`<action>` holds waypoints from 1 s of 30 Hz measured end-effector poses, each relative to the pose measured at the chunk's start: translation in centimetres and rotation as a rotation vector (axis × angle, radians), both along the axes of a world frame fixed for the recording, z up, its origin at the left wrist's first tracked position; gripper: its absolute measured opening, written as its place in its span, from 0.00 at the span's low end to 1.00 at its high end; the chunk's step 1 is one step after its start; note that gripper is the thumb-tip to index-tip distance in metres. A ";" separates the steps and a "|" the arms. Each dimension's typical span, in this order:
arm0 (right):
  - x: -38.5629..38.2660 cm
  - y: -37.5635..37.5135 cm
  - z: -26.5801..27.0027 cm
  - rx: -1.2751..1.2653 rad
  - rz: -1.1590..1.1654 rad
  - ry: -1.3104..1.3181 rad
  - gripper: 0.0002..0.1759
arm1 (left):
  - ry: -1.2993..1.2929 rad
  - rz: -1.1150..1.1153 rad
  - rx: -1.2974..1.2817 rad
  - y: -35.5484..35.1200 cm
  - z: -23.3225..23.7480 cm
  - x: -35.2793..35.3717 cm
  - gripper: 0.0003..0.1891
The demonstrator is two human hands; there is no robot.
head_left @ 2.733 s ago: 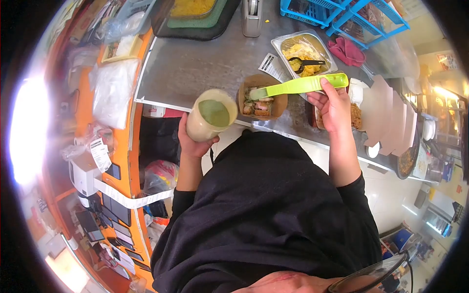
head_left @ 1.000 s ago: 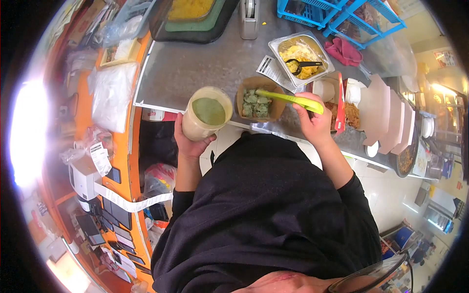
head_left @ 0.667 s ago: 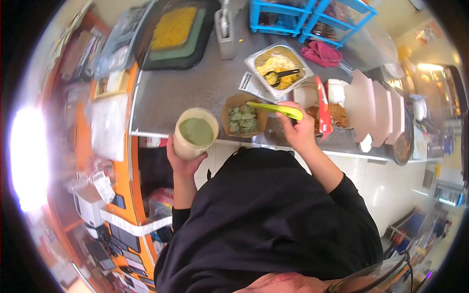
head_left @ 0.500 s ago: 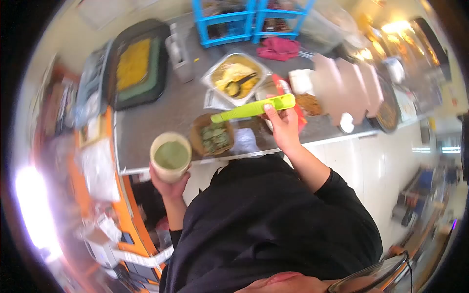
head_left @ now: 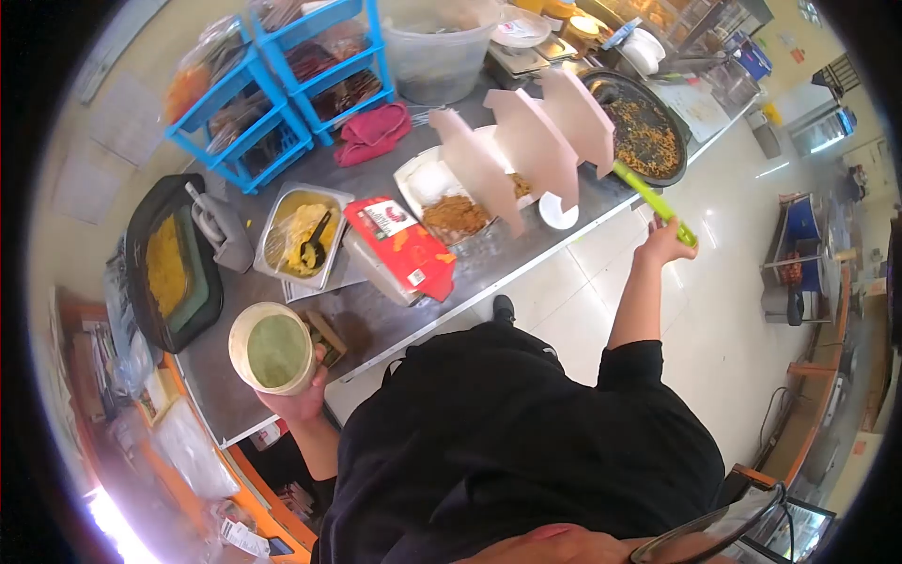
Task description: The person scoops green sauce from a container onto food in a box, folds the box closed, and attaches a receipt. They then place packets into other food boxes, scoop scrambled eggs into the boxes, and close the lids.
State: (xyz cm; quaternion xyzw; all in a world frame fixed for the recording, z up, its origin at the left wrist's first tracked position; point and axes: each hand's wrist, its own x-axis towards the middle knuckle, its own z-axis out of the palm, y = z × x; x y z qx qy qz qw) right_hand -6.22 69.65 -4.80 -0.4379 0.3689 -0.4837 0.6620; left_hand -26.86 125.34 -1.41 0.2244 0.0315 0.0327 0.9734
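Note:
My left hand [head_left: 303, 399] is wrapped round a cream tub [head_left: 246, 331] with a smooth green substance inside, held over the counter's front-left corner. Part of an open brown cardboard box [head_left: 325, 340] shows behind the tub. Out to the right, past the counter's front edge, my right hand [head_left: 663, 242] grips a long, tapered lime-green plastic utensil [head_left: 653, 199]. Its far end points up and left toward a round black pan [head_left: 678, 127] of brown bits. Left of the utensil stand takeaway boxes with raised lids [head_left: 526, 132], one holding rice and brown shredded food [head_left: 456, 214].
A red and white carton [head_left: 399, 249] stands near the front edge. Behind it are a metal tray [head_left: 340, 199] with yellow food and a black spoon, a pink cloth [head_left: 371, 132], and blue racks [head_left: 240, 108]. A dark tray [head_left: 202, 315] with yellow food lies far left.
My view has turned to the right. My right hand has carried the green utensil from above the counter's middle out to the right by the black pan. My left hand still holds the tub.

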 end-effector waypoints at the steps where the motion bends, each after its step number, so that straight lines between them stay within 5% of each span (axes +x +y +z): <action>1: 0.2 -1.5 -2.1 0.027 -0.033 0.063 0.36 | 0.010 -0.019 -0.029 -1.5 0.3 0.9 0.34; 9: 2.4 -6.4 -7.5 0.302 0.127 0.027 0.31 | 0.044 -0.101 -0.059 -13.3 0.2 7.1 0.35; 16: 3.2 -10.8 -11.8 0.159 0.244 0.230 0.31 | 0.063 -0.126 -0.045 -21.8 -0.5 10.8 0.36; 20: 4.3 -8.7 -11.4 0.193 0.719 0.231 0.36 | 0.141 -0.067 -0.004 -25.7 0.4 11.8 0.34; 23: 3.3 -5.4 -11.2 -0.265 0.672 0.768 0.40 | 0.216 -0.001 0.015 -27.6 0.5 11.6 0.34; 27: 2.7 -1.5 -8.9 -1.122 1.219 0.379 0.43 | 0.333 -0.004 0.058 -29.4 0.6 11.4 0.34; 30: 4.4 1.0 -7.0 -1.462 1.212 0.373 0.46 | 0.355 -0.023 0.027 -30.4 0.1 11.5 0.32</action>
